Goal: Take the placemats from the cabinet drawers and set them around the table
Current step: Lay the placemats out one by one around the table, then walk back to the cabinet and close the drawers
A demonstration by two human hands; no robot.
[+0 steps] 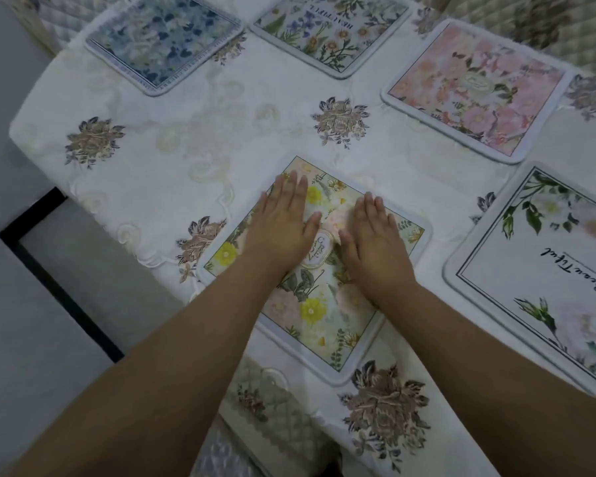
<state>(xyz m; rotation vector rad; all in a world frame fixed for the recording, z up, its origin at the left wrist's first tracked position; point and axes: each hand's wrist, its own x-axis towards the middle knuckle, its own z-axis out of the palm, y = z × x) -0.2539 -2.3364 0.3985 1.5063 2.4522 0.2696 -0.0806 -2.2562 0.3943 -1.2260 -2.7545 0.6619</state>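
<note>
Both my hands, left hand [283, 228] and right hand [372, 239], lie flat and spread, gripping nothing, on the yellow-flowered placemat [324, 325] at the worktop [172, 156] near edge. Smooth outward; square it with four neighbouring mats

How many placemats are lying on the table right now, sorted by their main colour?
Blue floral placemat: 1
White placemat with purple and daisy flowers: 1
Pink floral placemat: 1
White placemat with green leaves and script: 1
Yellow-flowered placemat, under the left hand and right hand: 1
Total: 5
</note>
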